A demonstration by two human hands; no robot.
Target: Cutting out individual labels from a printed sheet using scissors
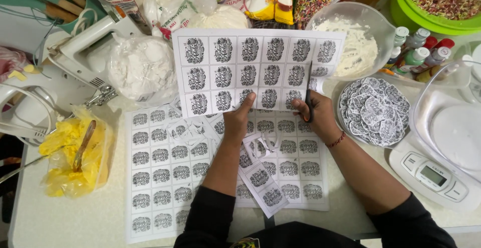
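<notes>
My left hand (238,119) pinches the lower edge of a white sheet of printed black round labels (240,67), held up over the table. In my right hand (316,116) is a pair of black scissors (308,90), blades pointing up into the sheet's right side, between two columns of labels. Under my arms lie two more full label sheets (163,173). A cut strip of labels (263,183) and small paper scraps (188,130) rest on them. A shallow round dish (343,117) to the right holds several cut-out labels.
A white hand mixer (82,52) and a bag of white powder (143,70) sit at the left, a yellow bag with a spoon (72,152) below them. A clear bowl of white cream (358,40), small colouring bottles (418,52) and a kitchen scale (436,178) stand at the right.
</notes>
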